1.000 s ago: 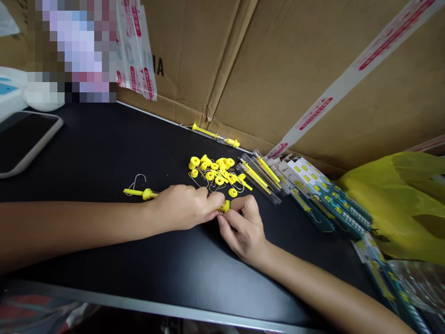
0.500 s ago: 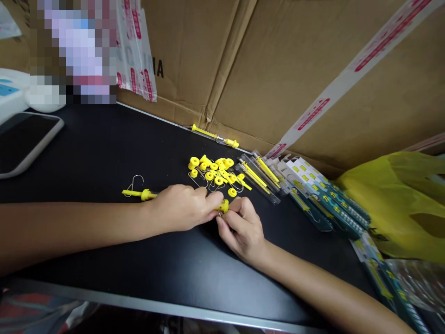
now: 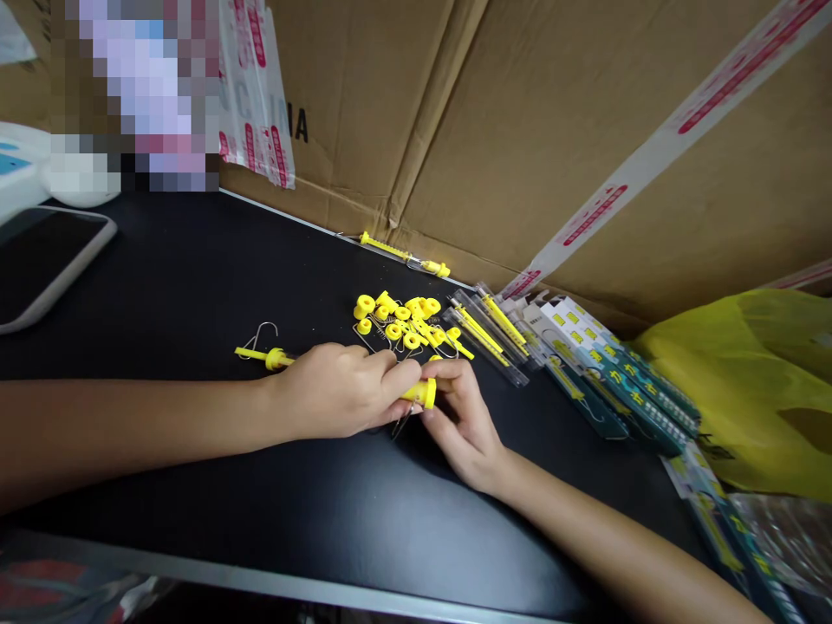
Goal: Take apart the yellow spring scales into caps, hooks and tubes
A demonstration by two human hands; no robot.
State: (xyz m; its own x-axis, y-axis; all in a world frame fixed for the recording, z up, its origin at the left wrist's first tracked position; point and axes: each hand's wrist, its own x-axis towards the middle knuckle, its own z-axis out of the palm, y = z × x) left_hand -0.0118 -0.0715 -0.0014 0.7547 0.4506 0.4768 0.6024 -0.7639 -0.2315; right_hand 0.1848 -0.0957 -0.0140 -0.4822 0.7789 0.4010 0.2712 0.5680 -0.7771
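My left hand is closed round a yellow spring scale, whose hook end sticks out to the left of the wrist with a bent wire hook. The scale's wide yellow end cap shows past my left thumb. At that cap, my right hand has its index finger and thumb on either side, touching or nearly touching it. Below the cap a thin metal wire piece hangs by my left fingertips. Just behind the hands lies a pile of yellow plastic parts with wire hooks and springs.
Clear tubes with yellow scales lie right of the pile, beside packaged scales and a yellow bag. An assembled scale rests by the cardboard box. A phone lies at the left.
My right finger and thumb have spread from a pinch near the cap to either side of it. The cap now shows more fully, and the wire piece below it has come into view.
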